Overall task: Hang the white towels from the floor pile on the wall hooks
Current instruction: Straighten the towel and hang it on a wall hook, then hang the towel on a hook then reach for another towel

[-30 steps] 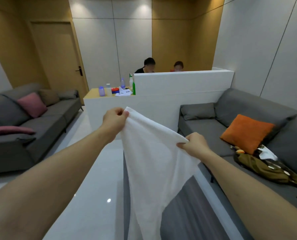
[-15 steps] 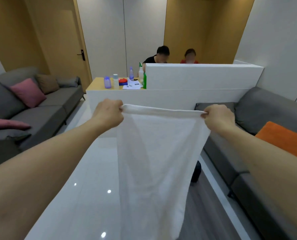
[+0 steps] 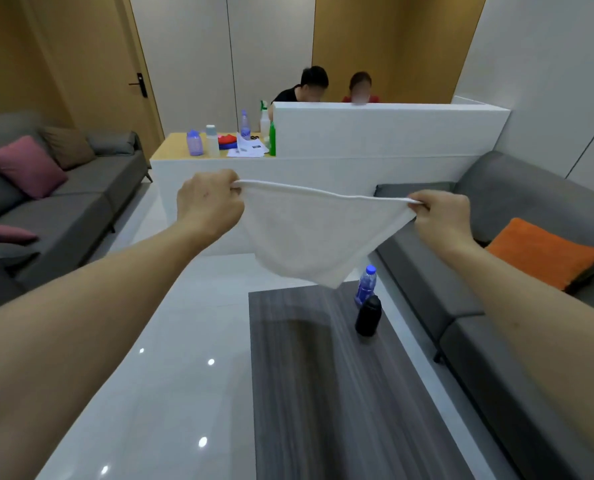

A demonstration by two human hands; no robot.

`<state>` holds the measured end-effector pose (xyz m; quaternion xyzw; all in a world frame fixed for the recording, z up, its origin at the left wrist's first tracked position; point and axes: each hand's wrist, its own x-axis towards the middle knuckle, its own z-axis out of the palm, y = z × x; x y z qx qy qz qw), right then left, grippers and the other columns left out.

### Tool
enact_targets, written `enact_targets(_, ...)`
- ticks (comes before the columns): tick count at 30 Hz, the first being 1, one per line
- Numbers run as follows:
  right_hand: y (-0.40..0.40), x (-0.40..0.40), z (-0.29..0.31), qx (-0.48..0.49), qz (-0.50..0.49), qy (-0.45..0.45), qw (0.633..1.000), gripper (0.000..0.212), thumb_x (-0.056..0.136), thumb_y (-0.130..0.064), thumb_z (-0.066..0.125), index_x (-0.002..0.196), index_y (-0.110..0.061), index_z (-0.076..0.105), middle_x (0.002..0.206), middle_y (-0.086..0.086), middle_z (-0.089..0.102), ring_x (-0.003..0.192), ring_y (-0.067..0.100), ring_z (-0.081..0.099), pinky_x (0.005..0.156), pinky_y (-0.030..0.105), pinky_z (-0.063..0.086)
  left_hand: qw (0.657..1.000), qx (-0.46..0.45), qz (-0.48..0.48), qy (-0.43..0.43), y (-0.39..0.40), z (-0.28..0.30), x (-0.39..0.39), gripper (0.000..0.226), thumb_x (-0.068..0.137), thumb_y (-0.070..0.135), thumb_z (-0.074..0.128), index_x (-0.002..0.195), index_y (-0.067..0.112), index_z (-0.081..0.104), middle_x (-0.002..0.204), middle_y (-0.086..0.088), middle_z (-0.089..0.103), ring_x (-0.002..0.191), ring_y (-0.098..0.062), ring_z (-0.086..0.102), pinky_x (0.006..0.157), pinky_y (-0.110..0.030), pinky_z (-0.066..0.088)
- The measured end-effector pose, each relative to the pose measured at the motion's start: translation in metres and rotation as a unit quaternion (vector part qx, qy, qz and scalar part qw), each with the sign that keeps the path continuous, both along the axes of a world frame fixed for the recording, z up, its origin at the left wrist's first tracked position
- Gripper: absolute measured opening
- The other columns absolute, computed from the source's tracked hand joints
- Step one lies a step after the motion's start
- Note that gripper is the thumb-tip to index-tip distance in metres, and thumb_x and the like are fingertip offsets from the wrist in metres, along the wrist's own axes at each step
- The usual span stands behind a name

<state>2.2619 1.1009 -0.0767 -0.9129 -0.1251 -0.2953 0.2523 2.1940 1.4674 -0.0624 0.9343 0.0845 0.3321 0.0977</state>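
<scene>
Above the dark wood-grain coffee table surface, a white towel is stretched between two outstretched bare arms. Left hand has its grip closed on the towel's left top corner, fingers curled over the hem; right hand pinches the right top corner in a closed grip, slightly lower than the left. Top edge of the towel runs taut from hand to hand, and the cloth below it sags to a point that hangs over the far end of the coffee table, clear of it.

On that far end of the coffee table stand a black bottle and, just behind it, a clear water bottle with a blue cap, the two close together. Right of the coffee table runs a grey sofa with an orange cushion on its seat. Left of the coffee table, across the glossy white floor, a second grey sofa carries a pink cushion. Beyond the coffee table is a white partition; its lower wooden ledge holds several plastic bottles and papers. Two people sit behind the partition. No wall hooks or towel pile are in view
</scene>
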Motion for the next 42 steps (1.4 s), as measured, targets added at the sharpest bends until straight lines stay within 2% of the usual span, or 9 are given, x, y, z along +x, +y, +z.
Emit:
enact_targets(5, -0.055, -0.068, -0.085, -0.011, 0.025, 0.065, 0.998, 0.023, 0.083, 0.001, 0.064, 0.1, -0.006, 0.078, 0.096, 0.017, 0.075, 0.092, 0.037, 0.068, 0.077, 0.03, 0.041, 0.997, -0.006, 0.038, 0.065, -0.06, -0.076, -0.089, 0.023, 0.086, 0.021, 0.044, 0.088, 0.02, 0.066, 0.079, -0.007, 0.064, 0.07, -0.029, 0.047, 0.061, -0.032, 0.033)
enact_targets(9, -0.104, -0.137, -0.158, -0.018, 0.043, 0.148, 0.988, 0.022, 0.087, 0.0, 0.062, 0.102, -0.006, 0.077, 0.098, 0.02, 0.074, 0.092, 0.04, 0.067, 0.08, 0.035, 0.049, 0.989, -0.03, 0.054, 0.138, -0.115, -0.148, -0.169, 0.022, 0.085, 0.02, 0.043, 0.084, 0.025, 0.065, 0.062, 0.007, 0.051, 0.062, -0.025, 0.05, 0.056, -0.029, 0.032)
enact_targets(14, -0.154, -0.224, -0.249, -0.055, 0.022, 0.297, 0.953, 0.029, 0.092, -0.003, 0.057, 0.114, -0.009, 0.074, 0.107, 0.019, 0.073, 0.099, 0.039, 0.065, 0.084, 0.036, 0.051, 0.965, -0.04, 0.042, 0.257, -0.167, -0.234, -0.257, 0.026, 0.086, 0.018, 0.042, 0.085, 0.025, 0.068, 0.064, 0.008, 0.055, 0.058, -0.016, 0.05, 0.05, -0.025, 0.03)
enact_targets(17, -0.182, -0.288, -0.303, -0.088, 0.018, 0.367, 0.926, 0.03, 0.089, 0.0, 0.056, 0.109, -0.011, 0.076, 0.102, 0.018, 0.074, 0.096, 0.038, 0.066, 0.08, 0.035, 0.052, 0.937, -0.052, 0.039, 0.342, -0.196, -0.291, -0.317, 0.025, 0.086, 0.019, 0.043, 0.085, 0.026, 0.067, 0.064, 0.01, 0.054, 0.056, -0.009, 0.047, 0.048, -0.023, 0.029)
enact_targets(23, -0.227, -0.432, -0.384, -0.133, -0.005, 0.503, 0.854, 0.035, 0.087, -0.001, 0.056, 0.113, -0.014, 0.075, 0.106, 0.011, 0.075, 0.099, 0.032, 0.068, 0.086, 0.034, 0.054, 0.853, -0.069, 0.011, 0.517, -0.234, -0.387, -0.446, 0.02, 0.085, 0.02, 0.047, 0.092, 0.026, 0.066, 0.079, 0.005, 0.058, 0.068, -0.016, 0.055, 0.061, -0.027, 0.043)
enact_targets(26, -0.243, -0.512, -0.404, -0.144, -0.03, 0.567, 0.811, 0.03, 0.088, -0.003, 0.058, 0.109, -0.015, 0.076, 0.104, 0.008, 0.075, 0.097, 0.028, 0.068, 0.083, 0.029, 0.053, 0.8, -0.069, -0.029, 0.595, -0.246, -0.417, -0.512, 0.023, 0.085, 0.02, 0.048, 0.096, 0.025, 0.068, 0.092, 0.0, 0.064, 0.081, -0.022, 0.06, 0.069, -0.029, 0.049)
enact_targets(30, -0.252, -0.583, -0.415, -0.157, -0.036, 0.594, 0.788, 0.028, 0.087, -0.003, 0.06, 0.107, -0.014, 0.076, 0.104, 0.005, 0.075, 0.101, 0.024, 0.067, 0.081, 0.023, 0.047, 0.769, -0.097, -0.043, 0.63, -0.25, -0.433, -0.578, 0.025, 0.083, 0.023, 0.054, 0.102, 0.027, 0.07, 0.099, -0.001, 0.064, 0.087, -0.022, 0.061, 0.07, -0.028, 0.046)
enact_targets(38, -0.226, -0.566, -0.388, -0.112, -0.066, 0.546, 0.828, 0.025, 0.091, -0.009, 0.059, 0.072, -0.021, 0.07, 0.073, 0.005, 0.068, 0.071, 0.024, 0.061, 0.06, 0.028, 0.046, 0.798, -0.179, -0.043, 0.574, -0.221, -0.414, -0.567, 0.016, 0.093, 0.025, 0.052, 0.084, 0.021, 0.065, 0.082, -0.003, 0.063, 0.079, -0.023, 0.059, 0.061, -0.027, 0.04)
enact_targets(42, -0.211, -0.505, -0.373, -0.078, -0.068, 0.505, 0.857, 0.021, 0.093, -0.016, 0.061, 0.076, -0.017, 0.073, 0.069, 0.004, 0.067, 0.065, 0.02, 0.061, 0.058, 0.031, 0.05, 0.837, -0.185, -0.027, 0.514, -0.205, -0.396, -0.504, 0.019, 0.098, 0.03, 0.05, 0.087, 0.023, 0.063, 0.088, -0.004, 0.064, 0.084, -0.024, 0.058, 0.069, -0.03, 0.042)
